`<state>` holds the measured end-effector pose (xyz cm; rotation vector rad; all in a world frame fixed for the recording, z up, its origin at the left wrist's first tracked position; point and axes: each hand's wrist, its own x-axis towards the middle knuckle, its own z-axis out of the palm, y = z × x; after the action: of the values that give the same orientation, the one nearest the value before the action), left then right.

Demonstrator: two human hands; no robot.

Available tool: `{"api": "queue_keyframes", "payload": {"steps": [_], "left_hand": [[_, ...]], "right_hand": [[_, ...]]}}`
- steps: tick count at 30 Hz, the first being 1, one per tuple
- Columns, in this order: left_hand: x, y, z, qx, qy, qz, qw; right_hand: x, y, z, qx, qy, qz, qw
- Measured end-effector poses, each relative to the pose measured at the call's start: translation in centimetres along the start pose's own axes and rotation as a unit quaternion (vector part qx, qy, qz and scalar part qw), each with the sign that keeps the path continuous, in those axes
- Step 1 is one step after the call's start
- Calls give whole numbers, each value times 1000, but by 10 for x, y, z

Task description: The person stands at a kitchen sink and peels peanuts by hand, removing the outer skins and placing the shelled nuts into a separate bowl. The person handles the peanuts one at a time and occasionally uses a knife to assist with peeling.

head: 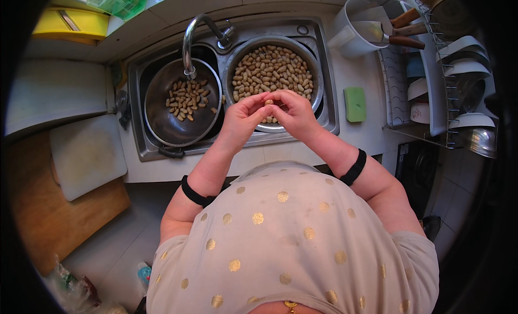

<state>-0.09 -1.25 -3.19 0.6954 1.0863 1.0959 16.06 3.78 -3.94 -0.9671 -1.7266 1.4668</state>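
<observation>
Both hands meet over the near edge of a round metal basin (320, 81) heaped with unshelled peanuts (275, 69). Between the fingertips of my left hand (245, 113) and my right hand (294, 112) is a single peanut (268, 103), partly covered by the fingers. The basin sits in the right bowl of a stainless steel double sink (330, 111). On the left, a dark wok (192, 132) rests over the other bowl, with a smaller heap of peanuts (187, 99) inside. A peanut lies apart from that heap, near the wok's right side.
A chrome faucet (187, 50) arches over the wok. To the right are a green sponge (355, 104), a white plastic pitcher (350, 40) holding wooden-handled tools and a wire dish rack (417, 133) with bowls. A white cutting board (89, 156) lies at left.
</observation>
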Motion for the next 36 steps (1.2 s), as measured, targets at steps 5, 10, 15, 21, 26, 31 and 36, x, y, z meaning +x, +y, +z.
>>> {"api": "queue_keyframes", "payload": {"steps": [5,10,15,21,26,31,36], "left_hand": [[11,-20,-20,-37,-15,-115,993],[18,-49,-73,-16,73,-185,980],[20,-49,-175,456,293,-44,839],[11,-45,-180,317,264,34,910],[24,-53,-120,361,189,4,913],[50,-65,-57,244,112,-14,963],[58,-55,-30,-38,89,-72,993]], "right_hand": [[9,22,4,-163,-63,-42,984],[15,57,15,-155,-141,6,978],[67,119,-35,-369,-109,114,916],[103,180,-49,-402,-17,134,906],[76,168,-27,-431,-162,157,874],[59,108,-5,-290,-75,108,948],[44,58,-1,-278,-64,96,953]]}}
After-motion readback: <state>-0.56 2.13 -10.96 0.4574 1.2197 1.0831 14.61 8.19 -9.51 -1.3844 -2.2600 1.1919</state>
